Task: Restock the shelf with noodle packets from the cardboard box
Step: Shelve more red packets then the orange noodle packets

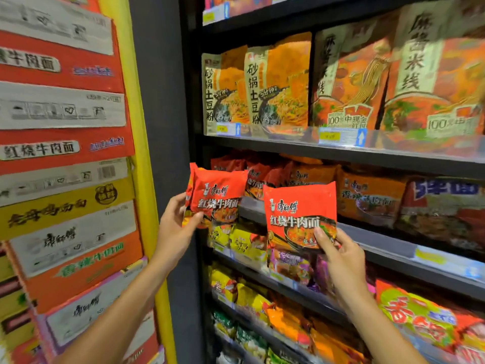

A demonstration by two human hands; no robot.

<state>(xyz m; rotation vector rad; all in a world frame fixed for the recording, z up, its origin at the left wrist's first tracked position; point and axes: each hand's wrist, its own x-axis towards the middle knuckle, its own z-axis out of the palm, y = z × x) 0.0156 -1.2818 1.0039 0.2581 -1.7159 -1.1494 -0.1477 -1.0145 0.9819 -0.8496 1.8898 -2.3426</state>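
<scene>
Red noodle packets fill both hands in front of a dark shelf unit (341,153). The left hand (174,227) grips a small stack of red packets (219,195) by its lower left corner, thumb across the front and fingers behind; at least two packets show, one tucked behind the other, held upright just at the left edge of the middle shelf. The right hand (341,254) pinches a single red packet (300,214) at its bottom right corner, thumb pressed on the printed bowl, and holds it upright in front of the shelf's front rail, a little lower than and to the right of the left hand's stack. Behind the two, the middle shelf carries a row of matching red and orange packets (265,177) standing on edge, with a blue-labelled packet (443,203) farther right. On the shelf above stand tall orange and cream bags (278,85). Lower shelves hold yellow packets (244,243), purple packets (291,266) and more orange ones. At the left, stacked cardboard boxes (63,143) in red, white, yellow and orange rise beside a yellow post (145,164).
</scene>
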